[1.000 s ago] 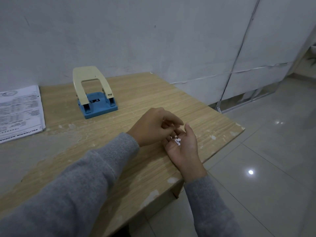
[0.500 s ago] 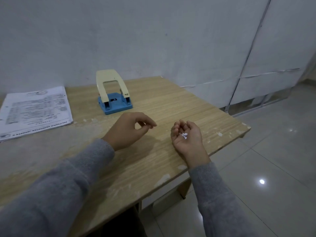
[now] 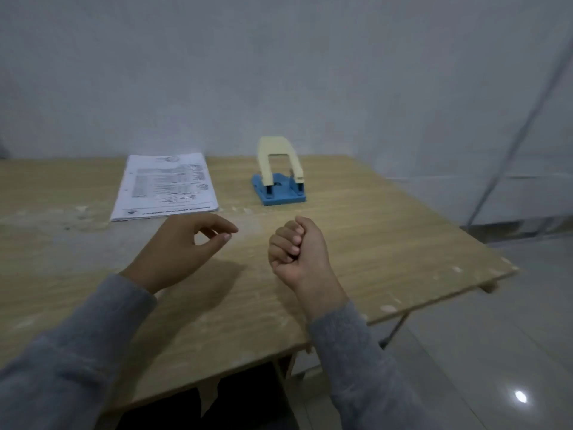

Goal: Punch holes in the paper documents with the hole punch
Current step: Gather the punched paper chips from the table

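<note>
The hole punch [image 3: 279, 178], with a cream lever on a blue base, stands on the wooden table [image 3: 387, 243] near the back wall. A stack of printed paper documents [image 3: 167, 184] lies to its left. My left hand [image 3: 183, 249] hovers in front of the papers with loosely curled, parted fingers and holds nothing. My right hand [image 3: 297, 252] is a closed fist in front of the punch. The small white paper bits that lay in its palm are hidden inside the fist.
The table's right edge [image 3: 483, 280] runs diagonally close to my right hand, with a glossy tiled floor [image 3: 496, 352] beyond it. A plain grey wall stands behind the table. Pale worn patches mark the tabletop on the left.
My right hand has closed from an open palm with white paper bits into a fist. My left hand drew away from it to the left. The view swung left, bringing the papers in.
</note>
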